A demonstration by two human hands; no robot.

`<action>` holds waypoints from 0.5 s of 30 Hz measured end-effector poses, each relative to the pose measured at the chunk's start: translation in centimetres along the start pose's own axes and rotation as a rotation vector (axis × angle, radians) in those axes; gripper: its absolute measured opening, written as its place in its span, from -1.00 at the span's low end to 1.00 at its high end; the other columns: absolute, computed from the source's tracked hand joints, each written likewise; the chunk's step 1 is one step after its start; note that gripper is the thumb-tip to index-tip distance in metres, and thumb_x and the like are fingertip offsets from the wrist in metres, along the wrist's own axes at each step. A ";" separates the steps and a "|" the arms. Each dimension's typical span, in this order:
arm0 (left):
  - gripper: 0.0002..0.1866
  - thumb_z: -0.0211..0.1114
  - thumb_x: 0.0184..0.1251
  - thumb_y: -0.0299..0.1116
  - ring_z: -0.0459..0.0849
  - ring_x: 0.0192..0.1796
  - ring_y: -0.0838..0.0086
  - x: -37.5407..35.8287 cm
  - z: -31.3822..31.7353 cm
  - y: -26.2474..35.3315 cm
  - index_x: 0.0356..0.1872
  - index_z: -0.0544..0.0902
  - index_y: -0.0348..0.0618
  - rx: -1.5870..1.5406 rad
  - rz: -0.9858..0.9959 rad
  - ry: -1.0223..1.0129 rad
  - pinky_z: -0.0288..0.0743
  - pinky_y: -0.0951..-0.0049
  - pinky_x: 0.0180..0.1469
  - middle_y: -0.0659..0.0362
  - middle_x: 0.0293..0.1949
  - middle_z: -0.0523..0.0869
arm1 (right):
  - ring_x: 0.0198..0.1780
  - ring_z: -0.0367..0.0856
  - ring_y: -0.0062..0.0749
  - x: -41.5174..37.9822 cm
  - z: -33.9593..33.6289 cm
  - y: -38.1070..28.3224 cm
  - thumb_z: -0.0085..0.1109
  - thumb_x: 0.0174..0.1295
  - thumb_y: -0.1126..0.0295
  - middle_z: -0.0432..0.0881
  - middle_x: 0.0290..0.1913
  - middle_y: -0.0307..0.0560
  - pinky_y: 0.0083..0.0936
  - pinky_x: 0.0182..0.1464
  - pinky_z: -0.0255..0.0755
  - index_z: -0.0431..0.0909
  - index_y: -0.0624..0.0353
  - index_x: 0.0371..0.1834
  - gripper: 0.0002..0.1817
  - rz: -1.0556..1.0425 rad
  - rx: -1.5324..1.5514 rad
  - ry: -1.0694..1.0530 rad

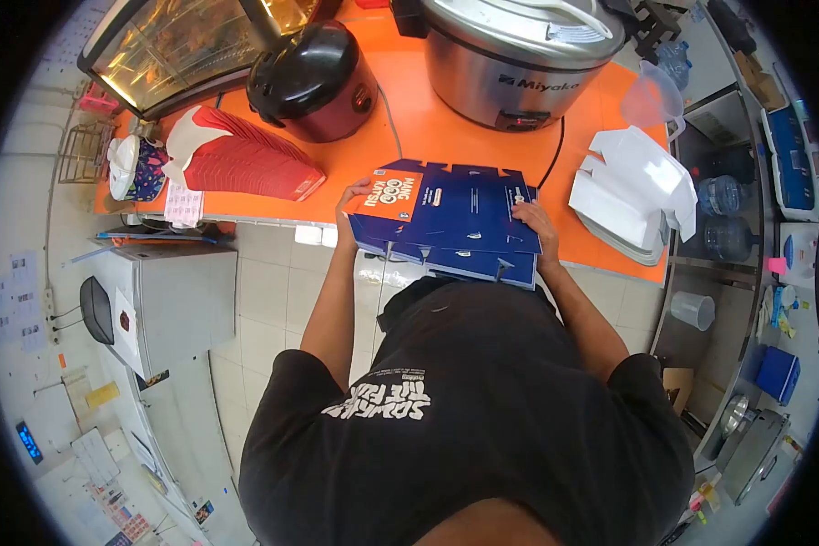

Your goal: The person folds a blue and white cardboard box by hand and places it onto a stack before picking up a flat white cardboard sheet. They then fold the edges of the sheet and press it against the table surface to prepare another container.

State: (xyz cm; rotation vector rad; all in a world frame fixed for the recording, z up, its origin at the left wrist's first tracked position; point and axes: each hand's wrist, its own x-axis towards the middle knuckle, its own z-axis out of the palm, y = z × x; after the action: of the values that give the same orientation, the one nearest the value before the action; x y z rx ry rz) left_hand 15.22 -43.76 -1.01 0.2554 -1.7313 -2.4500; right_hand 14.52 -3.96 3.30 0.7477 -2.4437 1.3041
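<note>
A stack of flat, unfolded cardboard food boxes [469, 214], dark blue with an orange printed panel, lies at the front edge of the orange table, partly overhanging it. My left hand [351, 207] grips the stack's left edge, its fingers curled over the orange panel's corner. On the other side, my right hand [539, 229] holds the right edge with fingers bent over the top sheet. Lower sheets jut out toward my body, not quite lined up with the upper ones. Both thumbs are mostly hidden.
Nested red paper trays [237, 159] lie left on the orange table [409, 114]. Behind stand a small dark red rice cooker [314, 82], a large steel cooker [519, 68] and a lit glass display case [182, 45]. White clamshell boxes [632, 187] are stacked right, near a clear plastic jug [653, 96].
</note>
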 end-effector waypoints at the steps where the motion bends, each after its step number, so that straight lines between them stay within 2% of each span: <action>1: -0.88 0.15 0.25 -0.47 0.50 0.18 0.31 0.6 0.1 1.1 -0.23 0.52 -0.25 0.108 0.057 -0.047 0.44 0.35 0.20 -0.04 0.18 0.46 | 0.03 0.59 -0.16 0.7 -0.5 0.4 0.21 0.00 0.46 0.64 -0.07 -0.06 -0.19 0.27 0.29 0.57 0.20 -0.17 -0.73 0.003 0.049 0.004; 2: -0.87 0.20 0.21 -0.48 0.54 0.12 0.33 0.9 0.8 3.0 -0.24 0.53 -0.25 0.218 0.113 -0.091 0.45 0.37 0.16 -0.03 0.10 0.52 | 0.00 0.61 -0.22 1.6 -0.9 0.4 0.24 0.00 0.47 0.65 -0.07 -0.08 -0.21 0.24 0.34 0.56 0.20 -0.15 -0.71 0.006 0.101 0.005; 3: -0.80 0.31 0.09 -0.50 0.59 0.00 0.37 1.1 1.4 5.1 -0.25 0.53 -0.25 0.483 0.324 -0.179 0.48 0.41 0.07 0.03 -0.09 0.62 | 0.00 0.61 -0.22 2.7 -1.2 0.6 0.24 0.00 0.47 0.65 -0.07 -0.08 -0.21 0.24 0.34 0.56 0.20 -0.15 -0.71 0.000 0.101 0.008; 4: -0.76 0.36 0.08 -0.51 0.61 -0.06 0.42 1.6 1.8 7.5 -0.24 0.52 -0.27 0.797 0.469 -0.228 0.49 0.44 0.03 0.06 -0.17 0.65 | -0.01 0.61 -0.28 4.0 -1.8 0.3 0.27 0.02 0.48 0.65 -0.07 -0.08 -0.25 0.18 0.39 0.54 0.22 -0.11 -0.68 0.112 0.237 -0.006; 5: -0.73 0.41 0.05 -0.48 0.61 -0.08 0.44 2.2 2.2 9.0 -0.24 0.55 -0.29 0.940 0.404 -0.181 0.46 0.43 0.04 0.08 -0.22 0.67 | -0.03 0.61 -0.35 5.2 -2.6 -0.2 0.29 0.04 0.48 0.64 -0.08 -0.08 -0.28 0.13 0.44 0.52 0.25 -0.06 -0.65 0.226 0.372 -0.021; 6: -0.69 0.46 0.02 -0.44 0.62 -0.09 0.46 2.7 2.8 10.2 -0.24 0.57 -0.30 1.081 0.339 -0.131 0.44 0.41 0.06 0.11 -0.26 0.69 | -0.03 0.61 -0.35 7.1 -3.9 -2.0 0.29 0.04 0.48 0.64 -0.08 -0.08 -0.28 0.13 0.44 0.52 0.25 -0.06 -0.65 0.222 0.370 -0.019; 7: -0.69 0.46 0.02 -0.44 0.62 -0.09 0.46 2.7 3.7 11.4 -0.24 0.57 -0.30 1.080 0.347 -0.129 0.44 0.41 0.06 0.11 -0.26 0.69 | -0.04 0.60 -0.38 9.6 -5.2 -4.6 0.31 0.05 0.48 0.64 -0.08 -0.06 -0.34 0.08 0.46 0.49 0.28 -0.03 -0.61 0.395 0.407 0.000; 8: -0.67 0.46 0.05 -0.43 0.61 -0.08 0.47 2.7 4.8 12.4 -0.17 0.57 -0.30 0.830 0.211 -0.146 0.45 0.41 0.05 0.10 -0.21 0.69 | -0.06 0.60 -0.42 11.2 -5.7 -5.9 0.33 0.07 0.48 0.63 -0.09 -0.05 -0.39 0.04 0.48 0.46 0.32 0.01 -0.57 0.565 0.443 0.018; 9: -0.65 0.45 0.09 -0.42 0.61 -0.07 0.47 2.8 5.5 13.0 -0.11 0.56 -0.30 0.580 0.081 -0.164 0.47 0.41 0.03 0.09 -0.16 0.69 | -0.06 0.60 -0.42 11.8 -5.5 -5.1 0.33 0.07 0.48 0.63 -0.09 -0.05 -0.39 0.04 0.48 0.46 0.32 0.01 -0.57 0.552 0.444 0.020; 10: -0.65 0.45 0.09 -0.42 0.61 -0.07 0.47 2.9 5.9 13.0 -0.11 0.56 -0.30 0.581 0.094 -0.162 0.47 0.41 0.03 0.09 -0.16 0.69 | -0.04 0.59 -0.39 12.3 -5.2 -3.7 0.34 0.07 0.46 0.62 -0.07 -0.03 -0.40 0.07 0.46 0.44 0.33 0.04 -0.55 0.523 0.478 0.023; 12: -0.53 0.44 0.12 -0.42 0.60 -0.04 0.46 3.5 6.6 12.7 0.05 0.51 -0.31 0.432 0.092 -0.147 0.49 0.41 0.02 0.11 -0.08 0.67 | -0.03 0.58 -0.36 12.7 -4.4 -1.1 0.35 0.08 0.43 0.61 -0.06 -0.02 -0.41 0.09 0.44 0.43 0.35 0.07 -0.52 0.483 0.507 0.030; 13: -0.53 0.44 0.12 -0.42 0.60 -0.04 0.46 3.5 7.0 13.1 0.05 0.51 -0.31 0.431 0.104 -0.150 0.49 0.41 0.02 0.11 -0.08 0.67 | 0.01 0.57 -0.33 12.6 -3.9 0.3 0.36 0.07 0.43 0.58 0.00 -0.01 -0.41 0.12 0.43 0.39 0.34 0.12 -0.46 0.510 0.532 0.032; 15: -0.45 0.34 0.21 -0.36 0.57 0.04 0.42 3.2 7.7 14.2 0.20 0.40 -0.27 0.500 -0.033 -0.189 0.44 0.41 0.10 0.10 0.04 0.60 | 0.04 0.55 -0.31 12.7 -3.9 1.4 0.37 0.05 0.43 0.56 0.05 0.00 -0.40 0.14 0.41 0.36 0.34 0.17 -0.40 0.525 0.555 0.035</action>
State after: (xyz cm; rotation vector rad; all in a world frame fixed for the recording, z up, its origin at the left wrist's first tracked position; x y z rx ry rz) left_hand 10.62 -42.06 14.70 0.1001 -2.4208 -2.0757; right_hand 3.21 -4.09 10.40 0.1689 -2.3445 2.2167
